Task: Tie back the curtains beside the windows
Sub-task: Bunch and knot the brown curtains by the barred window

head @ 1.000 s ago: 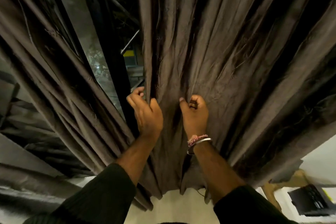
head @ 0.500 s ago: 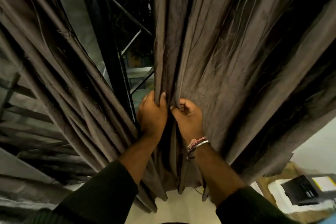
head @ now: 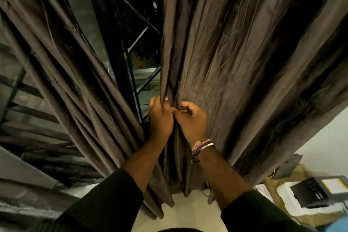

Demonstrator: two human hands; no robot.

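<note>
Nearest, left hand [head: 160,118] and right hand [head: 192,119] touch, each grip closed on folds at the right curtain [head: 235,66] inner edge. Left curtain [head: 62,73] hangs apart; dark window [head: 139,30] shows between, behind.

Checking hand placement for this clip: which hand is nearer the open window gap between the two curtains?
Left. The left hand grips the right curtain at its inner edge, right beside the window gap; the right hand grips folds farther in.
</note>
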